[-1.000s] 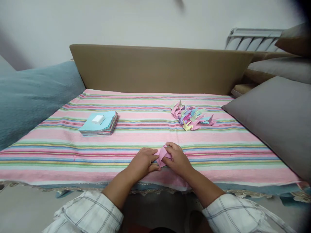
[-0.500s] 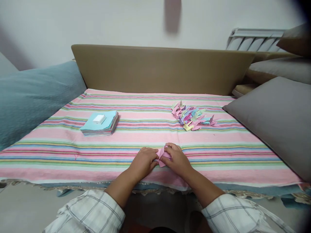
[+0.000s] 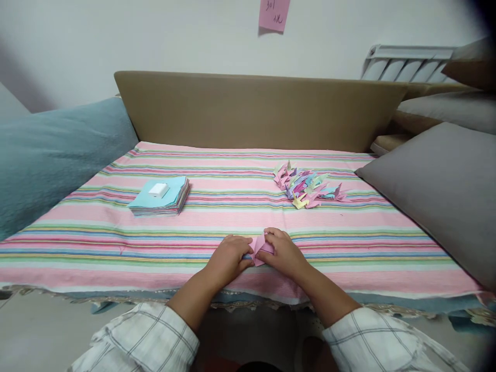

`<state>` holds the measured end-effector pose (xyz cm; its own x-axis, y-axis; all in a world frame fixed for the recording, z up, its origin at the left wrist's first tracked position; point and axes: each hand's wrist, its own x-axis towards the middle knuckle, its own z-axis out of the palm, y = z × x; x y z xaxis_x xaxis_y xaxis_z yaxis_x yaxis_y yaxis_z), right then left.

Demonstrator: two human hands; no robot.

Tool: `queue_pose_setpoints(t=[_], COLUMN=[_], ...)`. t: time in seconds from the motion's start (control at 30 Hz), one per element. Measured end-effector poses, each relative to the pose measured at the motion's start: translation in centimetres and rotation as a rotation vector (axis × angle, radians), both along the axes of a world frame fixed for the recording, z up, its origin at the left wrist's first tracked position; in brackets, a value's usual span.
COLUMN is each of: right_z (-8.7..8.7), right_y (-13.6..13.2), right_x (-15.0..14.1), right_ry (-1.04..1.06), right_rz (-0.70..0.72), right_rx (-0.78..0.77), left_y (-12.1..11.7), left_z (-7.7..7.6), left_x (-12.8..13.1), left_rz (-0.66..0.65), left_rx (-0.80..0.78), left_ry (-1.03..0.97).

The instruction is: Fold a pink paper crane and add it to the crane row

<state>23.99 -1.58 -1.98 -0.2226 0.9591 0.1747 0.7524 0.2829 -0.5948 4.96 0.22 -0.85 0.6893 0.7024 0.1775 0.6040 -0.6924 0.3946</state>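
Note:
Between my hands, low over the striped cloth (image 3: 217,217), is a partly folded piece of pink origami paper (image 3: 259,247). My left hand (image 3: 231,257) pinches its left side with thumb and fingers. On the other side my right hand (image 3: 282,252) grips it, thumb across the front flap and fingers behind the upper edge. Parts of the paper are hidden by the fingers. Beyond my right hand lies a heap of small folded paper cranes (image 3: 306,186) in pink, yellow, green, blue and purple.
To the left sits a stack of coloured square paper (image 3: 176,204) with a small white block (image 3: 158,190) on top. Grey cushions (image 3: 437,191) border the right side, a blue-covered armrest (image 3: 65,150) the left. A brown backrest (image 3: 251,111) stands behind; a pink note (image 3: 273,14) is on the wall.
Both hands stay nearly in place with the pink paper. The right fingers and thumb have shifted slightly on its flap.

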Motion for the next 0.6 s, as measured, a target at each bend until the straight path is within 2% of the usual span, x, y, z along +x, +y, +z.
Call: queue_pose_setpoints(t=[0.37, 0.5, 0.6], right_z=[-0.4, -0.3, -0.3], right_y=[-0.2, -0.3, -0.3], right_x=[-0.2, -0.2, -0.3], right_ry=[0.008, 0.002, -0.027], right_rz=[0.002, 0.047, 0.067], right_rx=[0.041, 0.081, 0.089], left_y=[0.1, -0.1, -0.6], left_z=[0.1, 0.7, 1.2], left_x=[0.2, 0.1, 0.2], left_rz=[0.030, 0.011, 0.066], left_rx=[-0.037, -0.073, -0.136], left_ry=[-0.005, -0.028, -0.068])
